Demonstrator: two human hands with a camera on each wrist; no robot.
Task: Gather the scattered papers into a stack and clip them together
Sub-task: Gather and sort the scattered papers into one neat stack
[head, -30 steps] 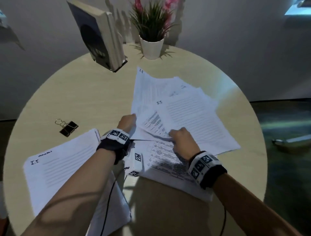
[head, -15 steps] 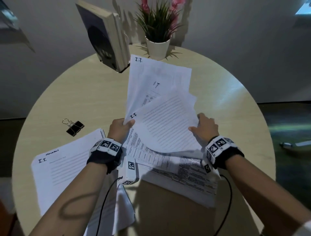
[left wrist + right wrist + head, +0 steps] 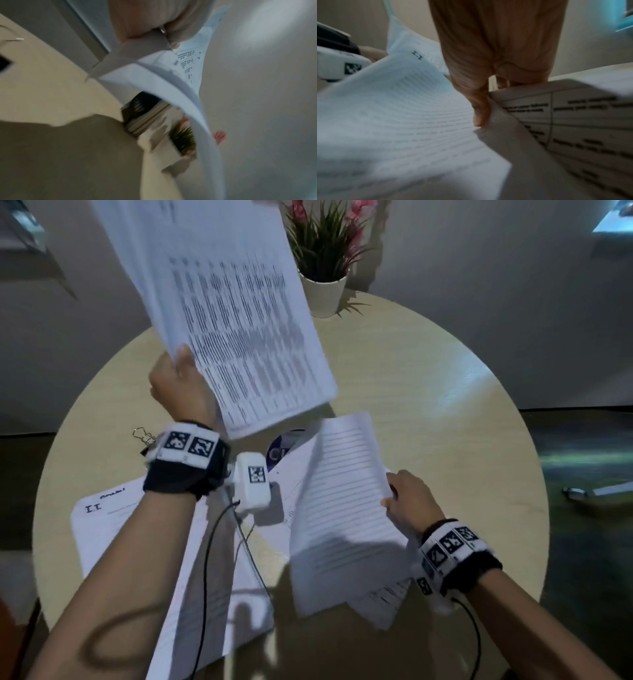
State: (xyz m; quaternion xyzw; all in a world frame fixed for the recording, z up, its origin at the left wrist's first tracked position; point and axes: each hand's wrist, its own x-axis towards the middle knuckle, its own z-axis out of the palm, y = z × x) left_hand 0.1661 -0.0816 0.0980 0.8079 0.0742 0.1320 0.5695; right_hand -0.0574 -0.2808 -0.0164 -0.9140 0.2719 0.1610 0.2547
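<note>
Left hand (image 3: pixel 183 392) raised above the table (image 3: pixel 428 392), thumb and fingers pinching a sheaf of printed papers (image 3: pixel 233 313) by its lower corner. Right hand (image 3: pixel 409 501) low at the near right, pinching a lined sheet (image 3: pixel 342 508) by its edge, printed pages beneath. More handwritten sheets (image 3: pixel 113 529) lying at the near left, overhanging the table rim. Binder clip (image 3: pixel 145 438) behind the left wrist.

Likely risks: a corner pinch letting loose leaves fan and slide out; overhanging sheets swept to the floor by a forearm or cable; the sheaf brushing the potted plant (image 3: pixel 323 268). Open room across the far right of the table for squaring the stack.
</note>
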